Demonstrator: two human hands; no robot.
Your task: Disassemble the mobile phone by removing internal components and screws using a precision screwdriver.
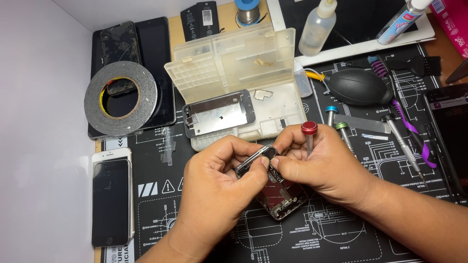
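Opened phone [278, 195] at centre of the counter mat [341, 234], raised at its top end by the left hand [219, 180], fingers closed on the frame, apparently to steady it, while the right hand [317, 165] pinches the same end with a red-capped screwdriver [309, 134] tucked upright between its fingers. At 12 o'clock an open parts box [239, 63] carries a metal phone plate [219, 113]; tape roll [121, 97] at 10, white phone [112, 195] at 9, spare screwdrivers [341, 129] and black air blower [358, 86] at 2, none obstructing.
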